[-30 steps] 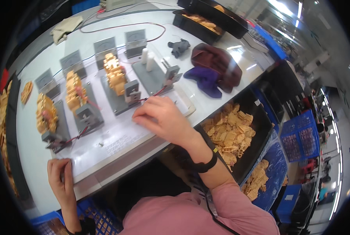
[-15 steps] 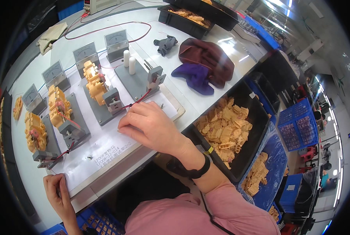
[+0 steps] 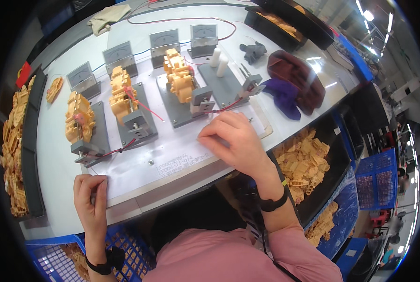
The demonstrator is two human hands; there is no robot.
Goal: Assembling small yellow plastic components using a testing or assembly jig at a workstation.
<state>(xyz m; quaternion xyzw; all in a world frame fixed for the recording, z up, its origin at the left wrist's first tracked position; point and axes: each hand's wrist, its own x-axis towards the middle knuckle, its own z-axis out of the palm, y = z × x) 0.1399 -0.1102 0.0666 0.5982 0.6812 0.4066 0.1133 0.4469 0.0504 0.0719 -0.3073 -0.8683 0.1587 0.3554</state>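
Observation:
My left hand point(image 3: 91, 198) rests at the front left corner of a white board point(image 3: 125, 184), its fingers curled toward the thumb, with nothing visible in them. Over the board's front right part is my right hand point(image 3: 234, 143), also closed, thumb and fingertips together and nothing showing between them. Grey fixtures stand in a row on the board. Three bear tan plastic assemblies: the left one point(image 3: 78, 120), the middle one point(image 3: 121, 96) and the right one point(image 3: 179, 80). A fourth fixture point(image 3: 214, 89) carries two white posts point(image 3: 222, 67) and no assembly; my right hand is in front of it.
Dial meters point(image 3: 118, 58) stand behind the fixtures. A dark tray point(image 3: 36, 155) of tan parts lies at the left, a black bin point(image 3: 334, 183) of them at the right. Brown cloth point(image 3: 304, 80) and purple cloth point(image 3: 285, 96) lie beyond the board. A blue basket point(image 3: 130, 256) sits below.
The head view has swung, so the bench appears farther right and the left tray shows more. Both hands stay closed near the board's front edge.

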